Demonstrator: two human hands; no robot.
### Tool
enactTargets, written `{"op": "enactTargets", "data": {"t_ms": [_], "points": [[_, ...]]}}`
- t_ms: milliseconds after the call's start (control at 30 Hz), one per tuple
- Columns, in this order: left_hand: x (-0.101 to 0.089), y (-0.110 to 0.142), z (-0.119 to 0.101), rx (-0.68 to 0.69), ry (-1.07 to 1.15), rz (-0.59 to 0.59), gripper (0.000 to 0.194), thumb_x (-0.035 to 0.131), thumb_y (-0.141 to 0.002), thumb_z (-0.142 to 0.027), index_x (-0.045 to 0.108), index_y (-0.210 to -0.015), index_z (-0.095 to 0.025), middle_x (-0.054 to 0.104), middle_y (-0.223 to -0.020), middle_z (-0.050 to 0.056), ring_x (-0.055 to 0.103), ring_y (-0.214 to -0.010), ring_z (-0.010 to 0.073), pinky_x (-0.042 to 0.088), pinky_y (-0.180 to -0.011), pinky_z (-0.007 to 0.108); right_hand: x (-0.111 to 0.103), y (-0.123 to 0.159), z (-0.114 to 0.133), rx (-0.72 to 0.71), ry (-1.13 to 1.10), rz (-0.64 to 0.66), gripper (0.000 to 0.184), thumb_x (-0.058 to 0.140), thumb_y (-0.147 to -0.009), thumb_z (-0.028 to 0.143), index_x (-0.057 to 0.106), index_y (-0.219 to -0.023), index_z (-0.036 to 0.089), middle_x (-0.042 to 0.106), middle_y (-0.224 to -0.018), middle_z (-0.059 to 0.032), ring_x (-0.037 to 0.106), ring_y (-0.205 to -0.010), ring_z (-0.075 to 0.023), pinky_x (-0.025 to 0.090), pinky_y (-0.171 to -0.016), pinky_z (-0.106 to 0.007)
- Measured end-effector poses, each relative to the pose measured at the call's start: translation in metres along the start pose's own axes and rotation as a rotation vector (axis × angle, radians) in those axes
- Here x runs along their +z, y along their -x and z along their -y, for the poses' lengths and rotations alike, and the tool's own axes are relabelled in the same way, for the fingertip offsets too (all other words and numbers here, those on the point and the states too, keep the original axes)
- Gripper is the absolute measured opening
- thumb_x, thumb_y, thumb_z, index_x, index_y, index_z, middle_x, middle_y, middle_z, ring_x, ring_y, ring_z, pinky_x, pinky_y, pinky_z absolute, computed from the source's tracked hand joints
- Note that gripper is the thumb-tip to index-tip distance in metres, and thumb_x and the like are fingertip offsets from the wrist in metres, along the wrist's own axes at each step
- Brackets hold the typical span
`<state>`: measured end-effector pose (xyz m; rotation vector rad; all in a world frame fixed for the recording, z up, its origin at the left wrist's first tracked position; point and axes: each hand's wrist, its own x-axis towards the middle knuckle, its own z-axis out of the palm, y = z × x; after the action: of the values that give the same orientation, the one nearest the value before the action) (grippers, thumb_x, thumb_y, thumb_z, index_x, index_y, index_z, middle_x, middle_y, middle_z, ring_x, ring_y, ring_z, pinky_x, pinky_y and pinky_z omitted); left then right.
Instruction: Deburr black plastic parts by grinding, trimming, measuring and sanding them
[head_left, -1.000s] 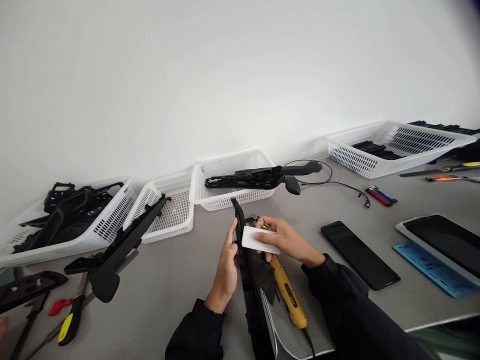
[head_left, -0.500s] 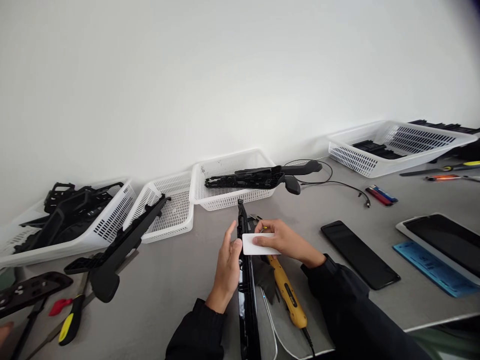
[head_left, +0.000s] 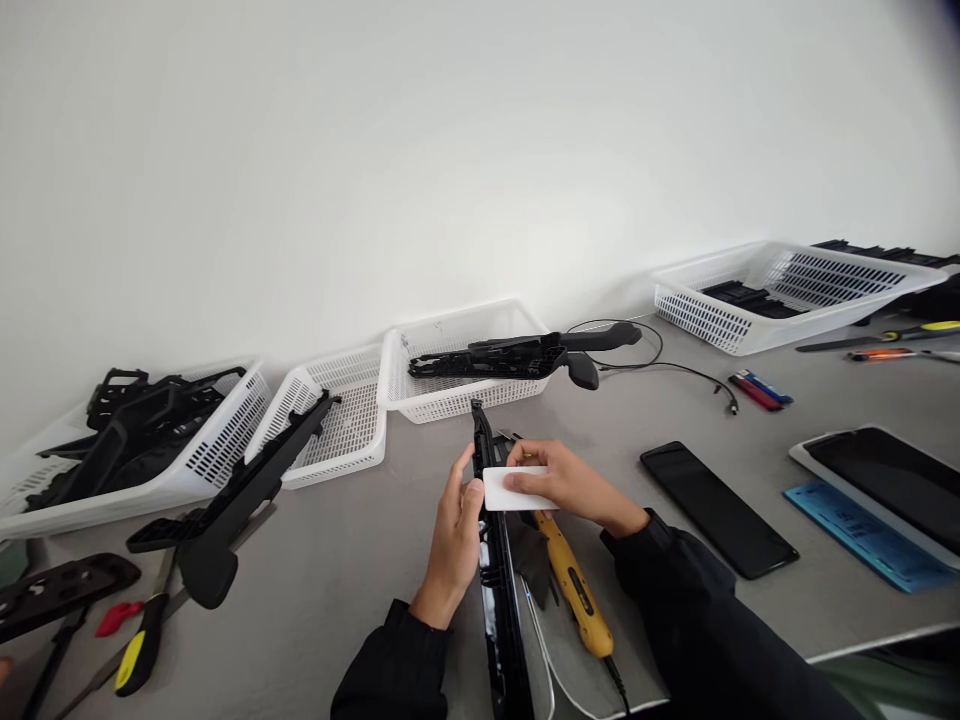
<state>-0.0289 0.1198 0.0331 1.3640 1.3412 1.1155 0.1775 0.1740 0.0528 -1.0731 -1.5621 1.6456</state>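
Note:
A long, thin black device [head_left: 501,600] stands on edge on the grey table, running from my chest toward the baskets. My left hand [head_left: 454,535] grips its left side, fingers and thumb closed round the edge. My right hand [head_left: 556,480] pinches a white plastic card [head_left: 511,490] and presses it against the device's top edge. A yellow electric screwdriver [head_left: 576,588] lies just under my right forearm.
Three white baskets [head_left: 450,400] with black plastic parts line the wall, a fourth [head_left: 780,300] at the right. A black phone [head_left: 718,510], a tablet [head_left: 885,480] on a blue mat, a yellow-handled tool [head_left: 139,650] and loose black parts [head_left: 232,490] lie around.
The black device has tilted more upright on its edge. The card has slid a little left onto its top edge, and my left thumb has closed against it.

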Motion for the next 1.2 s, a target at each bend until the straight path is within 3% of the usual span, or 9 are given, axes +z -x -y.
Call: {"op": "enactTargets", "data": {"t_ms": [100, 167, 233, 433, 600, 1000, 1200], "points": [[0.0, 0.0011, -0.002, -0.02, -0.01, -0.002, 0.084, 0.045, -0.105, -0.076, 0.041, -0.171, -0.024, 0.077, -0.118, 0.011, 0.072, -0.111, 0.0336, 0.059, -0.095, 0.047, 0.0, -0.0001, 0.0001, 0.008, 0.006, -0.004, 0.051, 0.086, -0.081, 0.066, 0.063, -0.092, 0.021, 0.064, -0.073, 0.0022, 0.057, -0.053, -0.0122, 0.046, -0.043, -0.023], [0.0003, 0.0019, -0.003, -0.029, 0.003, 0.002, 0.085, 0.048, -0.104, -0.076, 0.041, -0.171, -0.025, 0.07, -0.088, 0.004, 0.068, -0.085, 0.0283, 0.057, -0.083, 0.044, -0.0002, -0.0002, 0.0005, 0.017, 0.016, -0.018, 0.052, 0.087, -0.079, 0.065, 0.062, -0.09, 0.021, 0.063, -0.072, 0.0027, 0.056, -0.053, -0.0117, 0.045, -0.043, -0.023], [0.0007, 0.0026, -0.0037, -0.032, 0.033, 0.009, 0.084, 0.051, -0.104, -0.075, 0.041, -0.17, -0.025, 0.058, -0.075, -0.002, 0.058, -0.071, 0.0231, 0.051, -0.073, 0.038, -0.0004, 0.0, 0.0011, 0.012, 0.016, -0.009, 0.051, 0.087, -0.079, 0.065, 0.062, -0.091, 0.021, 0.063, -0.072, 0.0027, 0.055, -0.053, -0.0116, 0.044, -0.043, -0.023], [0.0008, 0.003, -0.0058, -0.017, 0.038, -0.042, 0.079, 0.061, -0.102, -0.068, 0.046, -0.166, -0.024, 0.047, -0.068, -0.006, 0.044, -0.061, 0.0164, 0.038, -0.06, 0.029, -0.003, 0.0007, 0.0023, -0.003, 0.073, -0.009, 0.047, 0.085, -0.081, 0.062, 0.064, -0.091, 0.02, 0.062, -0.073, 0.0021, 0.054, -0.055, -0.0118, 0.042, -0.045, -0.023], [-0.0001, 0.0017, -0.0065, -0.013, 0.044, -0.039, 0.08, 0.065, -0.1, -0.066, 0.046, -0.163, -0.021, 0.056, -0.071, -0.004, 0.049, -0.063, 0.0172, 0.039, -0.06, 0.029, -0.0035, 0.0003, 0.0009, -0.011, 0.096, 0.008, 0.042, 0.083, -0.082, 0.056, 0.064, -0.091, 0.02, 0.062, -0.074, 0.002, 0.055, -0.056, -0.0123, 0.042, -0.046, -0.023], [-0.0003, 0.0009, -0.0049, -0.03, 0.063, -0.054, 0.081, 0.068, -0.098, -0.065, 0.046, -0.163, -0.021, 0.054, -0.068, -0.005, 0.046, -0.06, 0.016, 0.037, -0.057, 0.028, -0.0049, 0.0009, -0.0001, -0.011, 0.089, -0.058, 0.04, 0.084, -0.082, 0.054, 0.062, -0.087, 0.021, 0.061, -0.072, 0.0029, 0.053, -0.055, -0.0119, 0.043, -0.043, -0.022], [-0.0008, 0.0006, -0.0042, -0.022, 0.081, -0.063, 0.081, 0.067, -0.099, -0.066, 0.047, -0.163, -0.022, 0.056, -0.07, -0.004, 0.048, -0.062, 0.0171, 0.039, -0.059, 0.028, -0.0042, 0.0009, -0.0018, -0.016, 0.077, 0.031, 0.044, 0.084, -0.084, 0.058, 0.065, -0.092, 0.02, 0.062, -0.075, 0.002, 0.055, -0.057, -0.0122, 0.045, -0.044, -0.022]]}}
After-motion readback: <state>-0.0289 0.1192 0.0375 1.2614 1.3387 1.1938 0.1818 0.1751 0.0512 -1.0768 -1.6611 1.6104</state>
